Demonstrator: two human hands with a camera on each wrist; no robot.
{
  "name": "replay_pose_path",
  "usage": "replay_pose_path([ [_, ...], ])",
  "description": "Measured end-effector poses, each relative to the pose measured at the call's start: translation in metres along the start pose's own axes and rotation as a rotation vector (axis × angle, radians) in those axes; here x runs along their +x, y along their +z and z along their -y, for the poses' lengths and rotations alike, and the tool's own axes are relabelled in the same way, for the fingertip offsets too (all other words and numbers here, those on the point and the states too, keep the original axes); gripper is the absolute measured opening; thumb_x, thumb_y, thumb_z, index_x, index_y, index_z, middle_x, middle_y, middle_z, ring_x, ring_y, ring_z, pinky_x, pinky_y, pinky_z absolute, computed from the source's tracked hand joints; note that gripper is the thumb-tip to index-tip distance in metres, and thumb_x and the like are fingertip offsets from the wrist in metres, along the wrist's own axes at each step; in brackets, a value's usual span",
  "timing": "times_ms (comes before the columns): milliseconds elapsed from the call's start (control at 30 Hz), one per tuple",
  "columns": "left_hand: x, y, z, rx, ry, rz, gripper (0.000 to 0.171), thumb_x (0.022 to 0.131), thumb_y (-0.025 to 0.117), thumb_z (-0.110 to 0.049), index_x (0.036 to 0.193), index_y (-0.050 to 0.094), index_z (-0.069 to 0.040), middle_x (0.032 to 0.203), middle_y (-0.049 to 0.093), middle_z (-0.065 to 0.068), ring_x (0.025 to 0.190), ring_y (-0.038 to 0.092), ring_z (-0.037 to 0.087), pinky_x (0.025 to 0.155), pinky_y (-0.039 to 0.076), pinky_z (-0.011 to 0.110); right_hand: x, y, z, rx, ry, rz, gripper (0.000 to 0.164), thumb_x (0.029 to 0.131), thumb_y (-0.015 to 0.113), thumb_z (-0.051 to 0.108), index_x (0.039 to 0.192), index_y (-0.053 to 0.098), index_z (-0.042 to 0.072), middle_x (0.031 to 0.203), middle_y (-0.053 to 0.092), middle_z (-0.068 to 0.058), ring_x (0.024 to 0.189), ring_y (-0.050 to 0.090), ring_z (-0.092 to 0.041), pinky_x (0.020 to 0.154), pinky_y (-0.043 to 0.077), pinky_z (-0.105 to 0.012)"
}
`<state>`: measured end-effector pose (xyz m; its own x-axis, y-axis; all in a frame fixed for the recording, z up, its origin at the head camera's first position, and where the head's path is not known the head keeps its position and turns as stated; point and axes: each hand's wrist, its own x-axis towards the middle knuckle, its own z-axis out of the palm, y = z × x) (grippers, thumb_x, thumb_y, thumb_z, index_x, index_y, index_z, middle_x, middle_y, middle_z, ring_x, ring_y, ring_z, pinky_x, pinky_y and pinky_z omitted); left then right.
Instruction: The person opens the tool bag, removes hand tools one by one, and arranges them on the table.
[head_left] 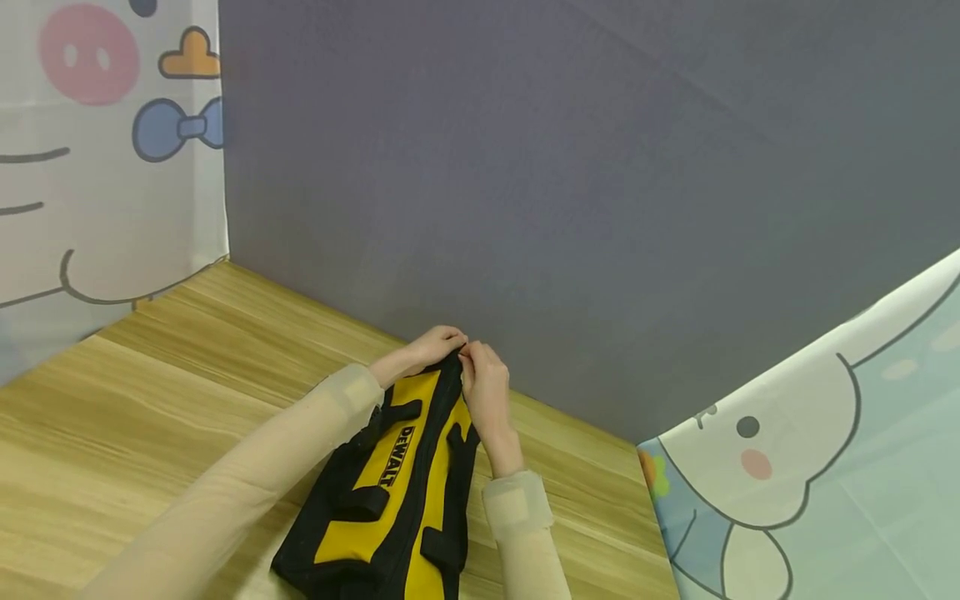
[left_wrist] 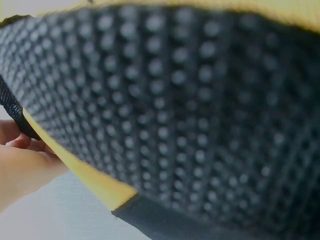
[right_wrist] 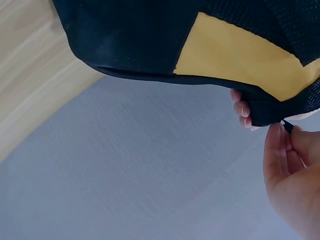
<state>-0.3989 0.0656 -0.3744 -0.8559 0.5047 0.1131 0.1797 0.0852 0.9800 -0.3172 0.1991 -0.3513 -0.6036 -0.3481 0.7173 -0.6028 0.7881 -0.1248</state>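
A black and yellow tool bag (head_left: 397, 454) with DEWALT lettering lies lengthwise on the wooden surface. At its far end, my left hand (head_left: 431, 346) grips the black end of the top. The fingertips (right_wrist: 242, 109) of that hand curl round the edge in the right wrist view. Close beside it, my right hand (right_wrist: 295, 172) pinches a small black zipper pull (right_wrist: 288, 126) between thumb and fingers. Up close in the left wrist view, a black woven part of the bag (left_wrist: 150, 100) fills most of the picture, with the left hand (left_wrist: 27, 167) at the edge.
The bag stands on a wood-grain tabletop (head_left: 202, 375). A tall grey panel (head_left: 525, 192) rises right behind its far end. Cartoon-printed sheets (head_left: 97, 200) hang at the left and right. Black carry straps (head_left: 363, 502) lie over the bag's sides.
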Motion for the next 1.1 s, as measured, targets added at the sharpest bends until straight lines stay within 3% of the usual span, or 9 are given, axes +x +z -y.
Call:
replay_pose_path([
  [467, 0.002, -0.001, 0.002, -0.016, 0.011, -0.006, 0.033, 0.103, 0.032, -0.024, 0.098, 0.058, -0.004, 0.083, 0.054, 0.006, 0.071, 0.052, 0.018, 0.065, 0.045, 0.025, -0.010, -0.009, 0.014, 0.037, -0.088, 0.024, 0.012, 0.094, 0.053, 0.008, 0.091, 0.062, 0.001, 0.079, 0.060, -0.007, 0.064, 0.057, -0.013, 0.060, 0.049, -0.019],
  [867, 0.002, 0.001, 0.002, 0.032, -0.006, -0.042, 0.036, 0.103, 0.032, -0.022, 0.103, 0.059, 0.002, 0.081, 0.052, 0.006, 0.068, 0.047, 0.019, 0.069, 0.042, 0.028, -0.025, -0.014, 0.024, 0.019, -0.069, 0.035, 0.011, 0.095, 0.053, 0.010, 0.089, 0.062, 0.006, 0.076, 0.058, -0.004, 0.063, 0.053, -0.010, 0.059, 0.046, -0.017],
  [1100, 0.002, 0.003, 0.001, 0.039, -0.006, -0.052, 0.034, 0.103, 0.032, -0.023, 0.097, 0.059, -0.004, 0.080, 0.051, 0.006, 0.066, 0.047, 0.019, 0.065, 0.042, 0.027, -0.032, -0.017, 0.028, 0.012, -0.071, 0.036, 0.010, 0.095, 0.052, 0.012, 0.091, 0.060, 0.008, 0.077, 0.057, -0.002, 0.063, 0.052, -0.010, 0.060, 0.045, -0.017],
])
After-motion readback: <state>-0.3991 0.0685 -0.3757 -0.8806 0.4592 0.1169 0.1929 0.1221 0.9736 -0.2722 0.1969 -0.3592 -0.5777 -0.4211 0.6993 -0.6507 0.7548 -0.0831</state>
